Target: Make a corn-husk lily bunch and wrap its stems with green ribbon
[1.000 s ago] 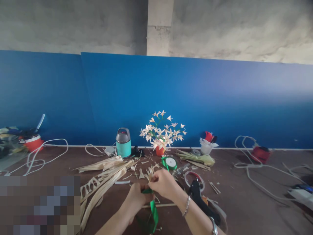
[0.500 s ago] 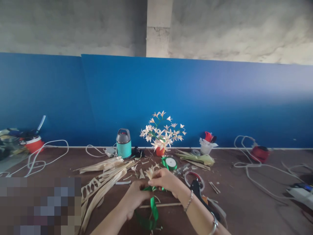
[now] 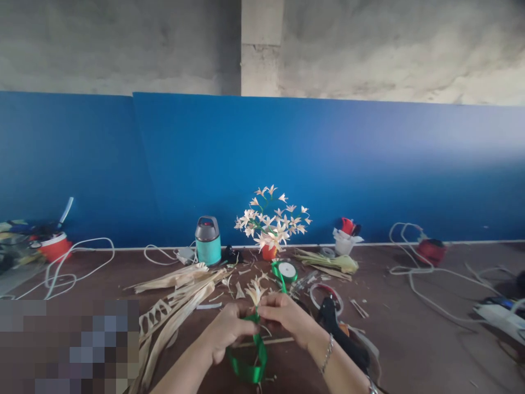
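Note:
Between my two hands stands a pale husk flower (image 3: 256, 291) with green ribbon (image 3: 259, 350) at its stem. My left hand (image 3: 232, 328) is closed on the ribbon just below the bloom, and a loose loop hangs under it. Close to the flower's base, my right hand (image 3: 283, 314) pinches at the stem with thumb and forefinger; its other fingers are curled. Behind them lies a ribbon spool (image 3: 286, 271) with a green strand running from it toward my right hand. The stem is mostly hidden by the fingers and ribbon.
Dry husks (image 3: 184, 301) spread at the left, near a turquoise device (image 3: 208, 243). A potted bunch of husk flowers (image 3: 273, 224) stands at the back. On the right lie a black glue gun (image 3: 340, 334), a tape ring (image 3: 326, 298), a white cup (image 3: 345, 243) and cables (image 3: 414, 279).
My right hand has shifted slightly right and down from the bloom to the stem, leaving more of the flower visible. The ribbon loop below has opened wider.

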Motion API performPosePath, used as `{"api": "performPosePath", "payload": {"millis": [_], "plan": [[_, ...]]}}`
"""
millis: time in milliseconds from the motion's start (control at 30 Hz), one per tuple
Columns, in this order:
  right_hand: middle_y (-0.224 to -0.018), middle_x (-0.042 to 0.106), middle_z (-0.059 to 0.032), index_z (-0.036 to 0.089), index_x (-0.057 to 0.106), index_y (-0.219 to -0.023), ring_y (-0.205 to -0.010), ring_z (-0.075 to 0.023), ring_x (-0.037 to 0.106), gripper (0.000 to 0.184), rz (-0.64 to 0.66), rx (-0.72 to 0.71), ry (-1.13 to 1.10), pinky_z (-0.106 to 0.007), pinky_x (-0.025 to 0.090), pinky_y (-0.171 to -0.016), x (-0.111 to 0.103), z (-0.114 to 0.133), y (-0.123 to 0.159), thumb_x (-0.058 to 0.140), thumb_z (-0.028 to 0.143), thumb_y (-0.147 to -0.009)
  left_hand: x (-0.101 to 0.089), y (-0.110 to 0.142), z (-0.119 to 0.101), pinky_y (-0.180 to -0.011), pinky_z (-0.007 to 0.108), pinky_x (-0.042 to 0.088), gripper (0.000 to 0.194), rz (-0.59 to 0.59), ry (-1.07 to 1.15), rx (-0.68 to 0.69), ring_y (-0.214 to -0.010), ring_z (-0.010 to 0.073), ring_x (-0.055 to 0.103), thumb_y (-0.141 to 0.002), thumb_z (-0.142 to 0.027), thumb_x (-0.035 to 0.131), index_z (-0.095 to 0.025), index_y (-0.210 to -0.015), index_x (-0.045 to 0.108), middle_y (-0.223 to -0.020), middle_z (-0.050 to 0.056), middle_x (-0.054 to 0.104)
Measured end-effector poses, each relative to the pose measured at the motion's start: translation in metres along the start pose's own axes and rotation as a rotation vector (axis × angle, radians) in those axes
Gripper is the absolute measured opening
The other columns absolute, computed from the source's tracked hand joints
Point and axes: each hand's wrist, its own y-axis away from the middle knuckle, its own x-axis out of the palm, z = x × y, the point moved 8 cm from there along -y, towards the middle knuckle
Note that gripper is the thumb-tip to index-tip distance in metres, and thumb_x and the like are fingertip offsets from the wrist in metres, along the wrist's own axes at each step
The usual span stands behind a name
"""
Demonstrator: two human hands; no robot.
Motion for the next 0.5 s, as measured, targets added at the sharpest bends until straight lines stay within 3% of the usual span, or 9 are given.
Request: {"api": "performPosePath", "payload": {"millis": [167, 500], "plan": [[-0.05, 0.05, 0.0052, 0.013, 0.06, -0.061, -0.044, -0.004, 0.038, 0.033, 0.018, -0.057, -0.138, -0.018, 0.026, -0.045, 0.001, 0.001, 0.008, 0.073, 0.043, -0.054, 0.006, 0.002, 0.008, -0.042, 0.023, 0.007, 0.011, 0.069, -0.006, -0.07, -0.036, 0.0035, 0.018, -0.055, -0.015, 0.058, -0.013, -0.065, 0.061, -0.038, -0.011, 0.033], [-0.052, 0.053, 0.0041, 0.011, 0.065, -0.066, -0.045, -0.0037, 0.038, 0.033, 0.068, -0.062, -0.164, -0.017, 0.026, -0.046, 0.0, -0.013, 0.006, 0.075, 0.042, -0.057, 0.012, 0.006, 0.002, -0.04, 0.023, 0.006, 0.016, 0.117, 0.017, -0.048, -0.036, 0.0023, 0.018, -0.054, -0.018, 0.064, -0.012, -0.068, 0.062, -0.042, -0.01, 0.036]]}}
